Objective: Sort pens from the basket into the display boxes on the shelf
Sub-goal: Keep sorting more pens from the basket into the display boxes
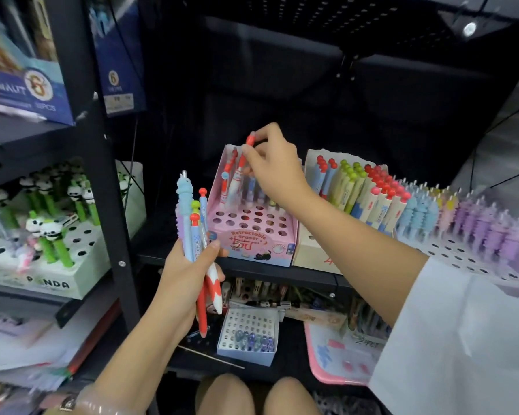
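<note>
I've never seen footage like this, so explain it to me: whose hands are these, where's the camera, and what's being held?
No machine here: a person wears one camera on the head, looking down at both bare hands. The right hand pinches a red-topped pen over the pink display box on the dark shelf. The left hand grips a bundle of pens. Beside the pink box stand a cream box and a white tray, both holding pens.

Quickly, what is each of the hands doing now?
Left hand: grips a bunch of pens.
Right hand: pinches a red-topped pen over the pink display box.
</note>
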{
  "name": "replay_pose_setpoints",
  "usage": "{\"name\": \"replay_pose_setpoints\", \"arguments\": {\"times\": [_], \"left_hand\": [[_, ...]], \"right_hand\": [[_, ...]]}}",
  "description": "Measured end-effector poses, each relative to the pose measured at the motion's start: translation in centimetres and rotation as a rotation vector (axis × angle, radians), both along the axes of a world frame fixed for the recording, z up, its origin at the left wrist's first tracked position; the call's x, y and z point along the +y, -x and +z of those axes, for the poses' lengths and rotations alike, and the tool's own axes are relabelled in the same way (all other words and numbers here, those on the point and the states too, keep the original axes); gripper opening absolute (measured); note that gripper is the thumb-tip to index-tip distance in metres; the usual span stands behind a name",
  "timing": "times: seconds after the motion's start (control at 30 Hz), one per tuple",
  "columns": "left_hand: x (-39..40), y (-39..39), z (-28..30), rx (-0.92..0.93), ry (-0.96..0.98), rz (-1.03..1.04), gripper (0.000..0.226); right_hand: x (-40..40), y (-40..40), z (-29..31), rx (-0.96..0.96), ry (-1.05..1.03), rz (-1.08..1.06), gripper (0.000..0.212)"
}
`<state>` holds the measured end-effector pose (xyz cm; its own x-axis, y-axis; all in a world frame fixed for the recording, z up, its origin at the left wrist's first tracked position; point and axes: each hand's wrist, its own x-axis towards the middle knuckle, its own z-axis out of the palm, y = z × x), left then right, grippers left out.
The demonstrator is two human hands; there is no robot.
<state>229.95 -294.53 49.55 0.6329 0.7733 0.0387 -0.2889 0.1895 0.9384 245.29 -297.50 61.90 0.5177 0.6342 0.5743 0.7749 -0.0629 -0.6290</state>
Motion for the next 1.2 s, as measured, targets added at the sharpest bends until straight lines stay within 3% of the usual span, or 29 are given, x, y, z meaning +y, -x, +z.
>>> {"name": "replay_pose_setpoints", "arguments": {"times": [0.2, 0.47, 0.6, 0.7, 0.77, 0.87, 1.03, 1.2], "left_hand": [[0.2, 0.1, -0.3, 0.013, -0.016, 0.002, 0.019], [-0.2, 0.0, -0.2, -0.009, 0.016, 0.000, 0.018], [-0.3, 0.3, 0.1, 0.007, -0.041, -0.016, 0.016], [-0.4, 0.4, 0.4, 0.000, -0.052, -0.036, 0.011], [-0.7, 0.3, 0.7, -0.026, -0.054, -0.080, 0.025], [-1.3, 0.1, 1.1, -0.093, -0.030, -0.134, 0.038], [-1.4, 0.0, 0.9, -0.045, 0.056, -0.067, 0.015], [-2.1, -0.5, 0.9, -0.008, 0.048, -0.063, 0.010]], "right_hand": [[1.4, 0.7, -1.9, -0.011, 0.137, 0.034, 0.013], [2.0, 1.2, -2.7, -0.275, 0.276, -0.060, 0.023], [0.3, 2.1, -2.3, -0.133, 0.110, -0.041, 0.019], [-1.2, 3.4, -2.8, 0.140, 0.307, 0.152, 0.023], [-1.8, 4.0, -3.4, 0.316, 0.417, 0.241, 0.024], [-2.3, 3.9, -3.7, 0.450, 0.321, 0.267, 0.017], [-3.2, 2.6, -2.6, 0.470, 0.084, 0.150, 0.017], [-5.6, 0.0, -0.2, 0.416, -0.118, 0.042, 0.009]]}}
